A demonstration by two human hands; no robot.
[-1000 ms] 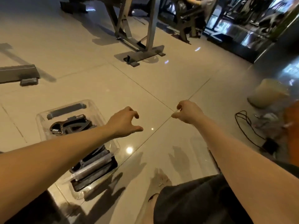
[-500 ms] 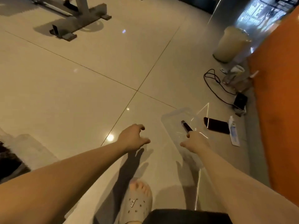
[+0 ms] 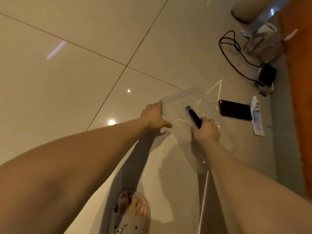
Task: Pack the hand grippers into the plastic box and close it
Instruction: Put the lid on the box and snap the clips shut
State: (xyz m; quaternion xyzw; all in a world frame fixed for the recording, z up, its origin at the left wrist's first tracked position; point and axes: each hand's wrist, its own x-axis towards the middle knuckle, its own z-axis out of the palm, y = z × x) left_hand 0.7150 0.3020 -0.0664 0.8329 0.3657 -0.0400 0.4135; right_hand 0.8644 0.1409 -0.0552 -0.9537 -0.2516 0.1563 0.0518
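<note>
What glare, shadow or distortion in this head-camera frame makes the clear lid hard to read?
Head view: the glossy floor mirrors ceiling lights as bright spots and streaks; the clear lid shows mainly by thin glints along its edges; the left hand and right hand cast soft shadows toward the sandal; the wide-angle lens stretches the forearms; edges are slightly soft throughout.

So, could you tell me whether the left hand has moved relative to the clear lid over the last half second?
Yes. The left hand has moved right, closing the floor gap to touch the clear lid's left edge.
</note>
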